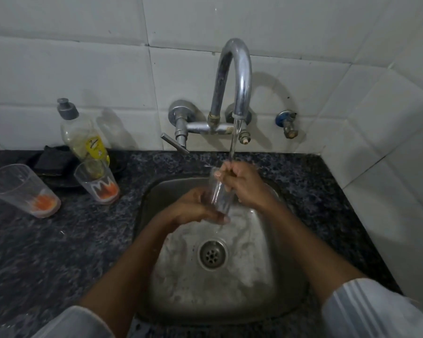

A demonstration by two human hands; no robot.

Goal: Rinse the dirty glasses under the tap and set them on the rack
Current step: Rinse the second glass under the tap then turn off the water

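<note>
A: Surface? Dark stone table (66,240), steel sink (274,276), tiled wall.

B: Glass (219,195) tilted under the tap (239,76); left hand (193,208) grips its base, right hand (242,184) its rim. Two dirty glasses (22,189) wait left.

the tap (237,76) is shiny chromed metal, dulled and spotted along its curve. the sink (286,276) is brushed steel, matt and water-stained, with a bright metal drain (213,254). the tabletop (59,252) is dark speckled polished stone. the wall tiles (83,69) are pale, smooth and faintly glossy. the held glass (219,191) and the two glasses (22,189) at the tabletop's left edge are clear and smooth, smeared orange inside. the soap bottle (83,137) is clear plastic.
</note>
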